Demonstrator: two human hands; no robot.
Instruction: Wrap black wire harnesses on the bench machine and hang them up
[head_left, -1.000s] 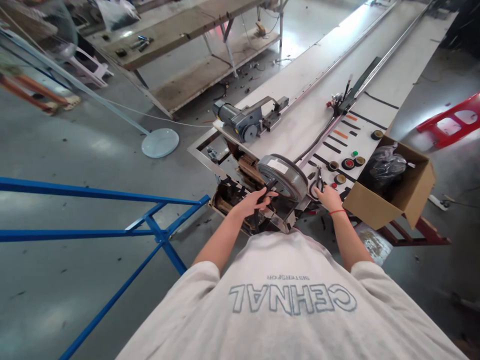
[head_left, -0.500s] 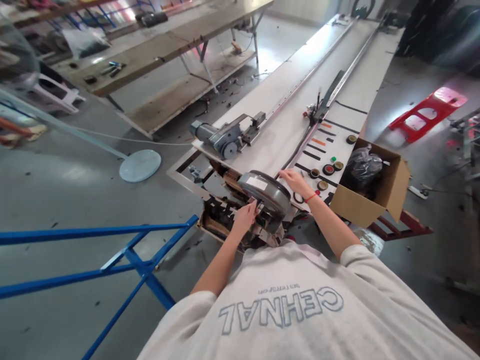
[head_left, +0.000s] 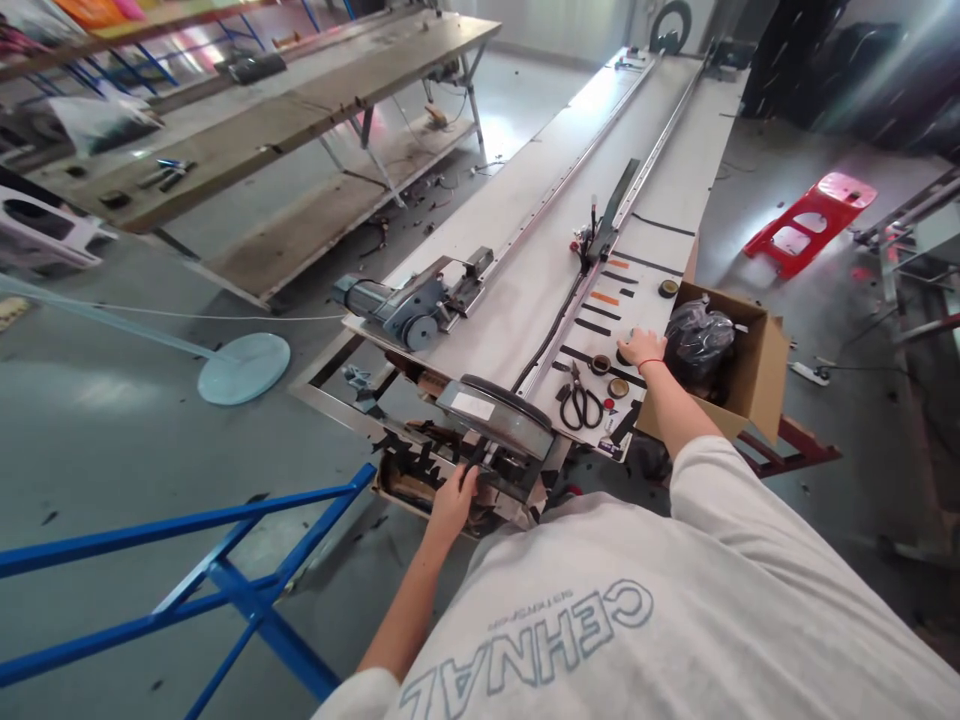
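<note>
My left hand (head_left: 452, 502) is closed around a thin black piece (head_left: 474, 457) by the axle of a dark wheel (head_left: 517, 420), which sits under a grey fender at the near end of the long bench. Out to the right, my right hand (head_left: 643, 348) has its fingers curled down over a roll of black tape (head_left: 622, 357), mostly hidden beneath them. Close by lie other tape rolls (head_left: 618, 388), a small red cap (head_left: 609, 405) and black-handled scissors (head_left: 581, 400). Short black and orange strips (head_left: 604, 298) are stuck along the bench's edge.
A cardboard box (head_left: 766, 365) holding a dark plastic bag stands right of the bench. A grey motor unit (head_left: 397, 305) is at the bench's left corner. A blue metal frame (head_left: 247, 590) stands at left, a red stool (head_left: 814, 225) at right. Rails (head_left: 577, 180) run lengthwise.
My right hand has left the wheel and moved right onto the tape rolls, uncovering the scissors. The left hand stays by the axle, slightly lower. The view has shifted.
</note>
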